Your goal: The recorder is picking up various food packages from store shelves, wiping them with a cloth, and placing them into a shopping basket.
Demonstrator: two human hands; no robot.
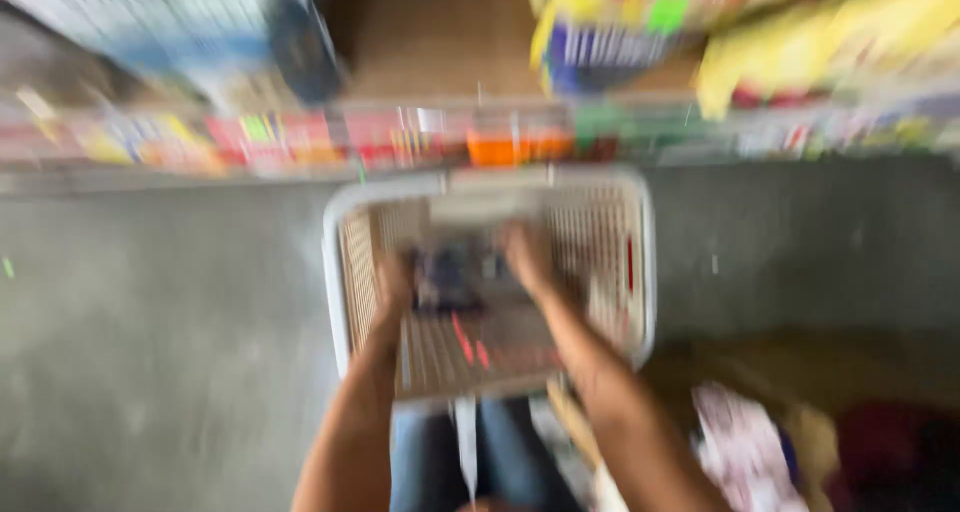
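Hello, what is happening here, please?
The picture is blurred. A person reaches both hands into a white basket standing on the grey floor. The left hand and right hand are at a dark thing inside it; whether they grip it cannot be told. Shelves of colourful packages stand behind the basket.

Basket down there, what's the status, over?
Both hands, left hand and right hand, inside white basket. Dark item between them; grip too blurred. Nothing blocking.
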